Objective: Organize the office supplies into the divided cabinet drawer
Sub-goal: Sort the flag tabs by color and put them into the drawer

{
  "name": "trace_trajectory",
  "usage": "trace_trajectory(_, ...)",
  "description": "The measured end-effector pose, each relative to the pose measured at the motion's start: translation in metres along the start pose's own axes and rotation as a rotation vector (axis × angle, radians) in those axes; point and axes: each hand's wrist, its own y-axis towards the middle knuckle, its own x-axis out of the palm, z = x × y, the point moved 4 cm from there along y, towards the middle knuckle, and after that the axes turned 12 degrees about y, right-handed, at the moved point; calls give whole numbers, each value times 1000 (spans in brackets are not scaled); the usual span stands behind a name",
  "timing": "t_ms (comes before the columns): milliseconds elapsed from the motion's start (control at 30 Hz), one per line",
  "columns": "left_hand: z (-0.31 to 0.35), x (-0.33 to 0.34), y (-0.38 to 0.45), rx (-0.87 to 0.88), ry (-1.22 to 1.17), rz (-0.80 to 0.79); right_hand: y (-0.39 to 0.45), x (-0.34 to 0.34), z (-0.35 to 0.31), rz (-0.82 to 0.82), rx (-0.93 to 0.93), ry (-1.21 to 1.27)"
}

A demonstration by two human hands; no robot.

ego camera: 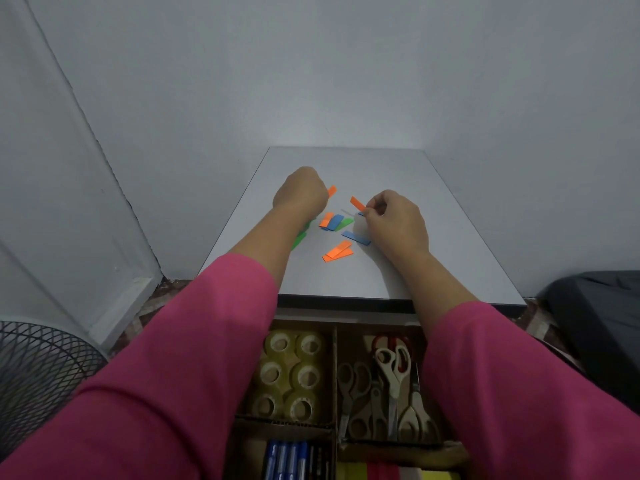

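Gathering step: my right hand (394, 220) pinches an orange tab (357, 203) above the cabinet top (433, 265); my left hand (300, 192) grips another orange strip (331, 191). Loose tabs (335, 221) remain between them; next, I judge, collecting these for the drawer (335, 358).

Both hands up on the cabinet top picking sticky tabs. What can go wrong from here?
1. The right hand pinches one orange tab; thin strips may cling together or slip.
2. The left hand and its forearm cover the green tabs, which may get brushed aside or missed.
3. The loose tabs lie above the open drawer; one could drop among the scissors.
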Motion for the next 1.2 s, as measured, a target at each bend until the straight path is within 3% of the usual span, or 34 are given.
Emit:
trace_trajectory(533, -3, -7, -6, 78, -111, 50, -1, -1, -1, 5, -6, 1)
trace_trajectory(933, -11, -1, -11, 19, -217, -61, -1, 1, 0, -1, 1, -16)
trace_trajectory(1200, -2, -2, -15, 20, 125, -173, -1, 0, -1, -5, -5, -8)
